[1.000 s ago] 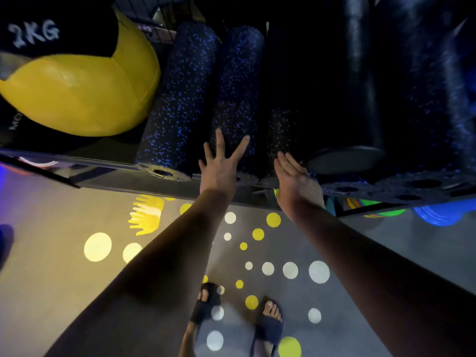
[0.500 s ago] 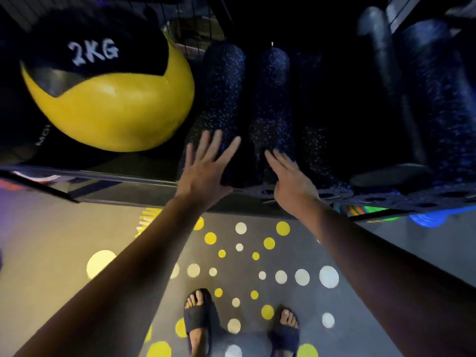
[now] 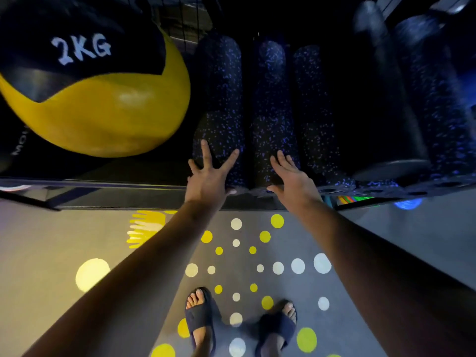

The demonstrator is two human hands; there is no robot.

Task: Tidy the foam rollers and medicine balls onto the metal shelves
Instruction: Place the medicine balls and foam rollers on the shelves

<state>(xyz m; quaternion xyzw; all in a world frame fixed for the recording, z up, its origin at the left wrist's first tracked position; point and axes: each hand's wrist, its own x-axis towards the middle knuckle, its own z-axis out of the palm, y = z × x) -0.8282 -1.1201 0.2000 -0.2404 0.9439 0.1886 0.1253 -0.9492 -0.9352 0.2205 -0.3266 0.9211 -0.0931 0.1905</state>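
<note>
Right of the round yellow-and-black 2KG medicine ball, on the same metal shelf, black blue-speckled foam rollers are laid side by side — the nearest is touched by the left hand, the next by the right hand, each grip open, nothing held.

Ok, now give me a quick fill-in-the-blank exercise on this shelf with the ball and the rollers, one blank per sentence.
1. The black and yellow medicine ball on the metal shelf is marked ____.
2. The medicine ball sits to the ____ of the foam rollers.
3. The left hand, fingers spread, is on the leftmost foam roller; the ____ hand is on the second foam roller.
4. The floor is dotted white and ____.

Missing words: 2KG; left; right; yellow.
</note>
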